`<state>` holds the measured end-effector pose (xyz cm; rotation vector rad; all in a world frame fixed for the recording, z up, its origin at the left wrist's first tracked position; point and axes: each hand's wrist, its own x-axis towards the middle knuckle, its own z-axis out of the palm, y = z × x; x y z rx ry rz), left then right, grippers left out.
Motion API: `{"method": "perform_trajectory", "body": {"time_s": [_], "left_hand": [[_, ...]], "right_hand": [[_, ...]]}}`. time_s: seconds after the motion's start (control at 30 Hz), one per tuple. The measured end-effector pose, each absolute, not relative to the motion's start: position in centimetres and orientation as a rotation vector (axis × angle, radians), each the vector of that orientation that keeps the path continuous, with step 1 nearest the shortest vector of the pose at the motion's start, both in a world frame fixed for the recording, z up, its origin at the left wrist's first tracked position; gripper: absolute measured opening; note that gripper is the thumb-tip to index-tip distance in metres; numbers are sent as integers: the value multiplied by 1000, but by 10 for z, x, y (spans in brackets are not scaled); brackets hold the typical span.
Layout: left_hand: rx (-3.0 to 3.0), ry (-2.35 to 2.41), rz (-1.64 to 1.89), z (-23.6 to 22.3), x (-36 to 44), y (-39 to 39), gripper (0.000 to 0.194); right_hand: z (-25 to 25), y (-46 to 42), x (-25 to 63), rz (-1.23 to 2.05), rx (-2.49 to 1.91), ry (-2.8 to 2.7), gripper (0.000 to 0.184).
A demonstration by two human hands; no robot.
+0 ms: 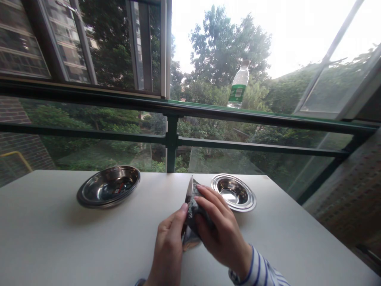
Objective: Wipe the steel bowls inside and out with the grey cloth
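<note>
A steel bowl (189,190) is tipped on its side above the front middle of the white table. My left hand (170,238) grips its rim, thumb on the near edge. Wrapped in my right hand (222,226) is a dark grey cloth (195,210), pressed against the bowl's outer side. The right fingers hide much of the cloth, and most of the bowl's inside is turned from view. Just beyond my right hand, another steel bowl (233,192) with a wide rim stands upright. Wider steel basins (108,188), seemingly stacked, rest at the left, a small label inside.
The white table (119,242) reaches back to a dark green railing (171,147) with glass panes. On the railing's ledge stands a clear plastic bottle (238,89) with a green label. Trees and buildings show outside. A brownish patterned surface (351,194) lies beyond the table's right edge.
</note>
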<state>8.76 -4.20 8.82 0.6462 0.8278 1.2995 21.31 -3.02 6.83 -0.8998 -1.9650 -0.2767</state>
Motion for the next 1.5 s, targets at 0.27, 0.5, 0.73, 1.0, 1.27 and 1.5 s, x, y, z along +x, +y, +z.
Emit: {"method": "perform_trajectory", "body": {"time_s": [0.27, 0.5, 0.73, 1.0, 1.27, 1.5], "left_hand": [[682, 777, 1298, 80, 82, -36, 23], [696, 762, 1305, 93, 81, -37, 17], [712, 768, 1379, 95, 75, -33, 14], [622, 742, 1335, 92, 77, -31, 21], [619, 761, 1302, 92, 82, -38, 20], [609, 737, 1294, 94, 82, -39, 19]], "right_hand": [[66, -34, 211, -382, -802, -2026, 38], [66, -34, 212, -447, -783, -2083, 37], [67, -36, 210, -556, -702, -2141, 33], [67, -35, 210, -545, -675, -2168, 31], [68, -34, 213, -384, -815, -2063, 37], [68, -33, 213, -334, -816, -2055, 37]]}}
